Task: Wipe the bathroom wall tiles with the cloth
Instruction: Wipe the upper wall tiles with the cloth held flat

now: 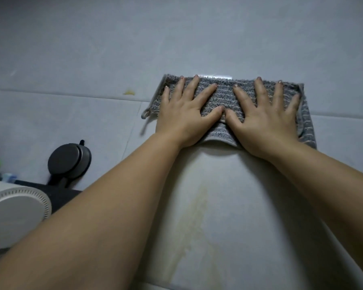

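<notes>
a: why are both hands down on it like that?

b: the left hand and right hand lie side by side with fingers straight and spread, palms flat on the grey striped cloth. neither curls round it, and the thumbs nearly meet in the middle. my guess is that the spread presses the whole width onto the wall tiles, so it won't bunch or slip.

a: and where does the cloth sit?

b: flat on the wall at the far end of the arms, right of centre, lying across a grout line. its hanging loop trails off the left corner.

a: counts?

b: two hands, one cloth, one loop. one long yellowish streak runs down the tile nearer than the cloth, between the forearms, and it looks not yet wiped. one small yellow spot sits left of the cloth. near left, one black round suction holder is stuck to the wall. nearer still there's one white round appliance with a slotted rim. what it is i cannot tell.
</notes>
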{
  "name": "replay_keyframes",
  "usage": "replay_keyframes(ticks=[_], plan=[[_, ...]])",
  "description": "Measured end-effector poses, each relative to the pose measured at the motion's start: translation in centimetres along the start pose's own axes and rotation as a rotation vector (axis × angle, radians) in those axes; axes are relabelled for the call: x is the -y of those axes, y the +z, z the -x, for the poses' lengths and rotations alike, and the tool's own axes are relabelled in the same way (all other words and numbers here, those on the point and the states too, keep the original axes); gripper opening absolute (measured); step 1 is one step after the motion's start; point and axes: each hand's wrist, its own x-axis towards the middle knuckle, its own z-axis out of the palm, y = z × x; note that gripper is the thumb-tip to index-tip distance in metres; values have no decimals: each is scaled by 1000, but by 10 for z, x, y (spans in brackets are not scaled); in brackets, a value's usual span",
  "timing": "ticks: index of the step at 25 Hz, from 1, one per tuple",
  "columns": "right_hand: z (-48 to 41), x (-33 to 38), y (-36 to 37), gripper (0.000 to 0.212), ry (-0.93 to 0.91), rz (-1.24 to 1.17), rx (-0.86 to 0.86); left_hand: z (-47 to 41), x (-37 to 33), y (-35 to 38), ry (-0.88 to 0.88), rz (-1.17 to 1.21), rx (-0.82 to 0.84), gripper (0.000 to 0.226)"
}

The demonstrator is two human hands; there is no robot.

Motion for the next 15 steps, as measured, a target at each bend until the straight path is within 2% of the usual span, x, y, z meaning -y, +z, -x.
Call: replay_keyframes(ticks=[7,15], plan=[[66,5,3,70,-90,30,38,75,3,1,27,-10,25,75],[17,40,-1,64,-61,5,85,30,38,-8,-37,-23,36,72]])
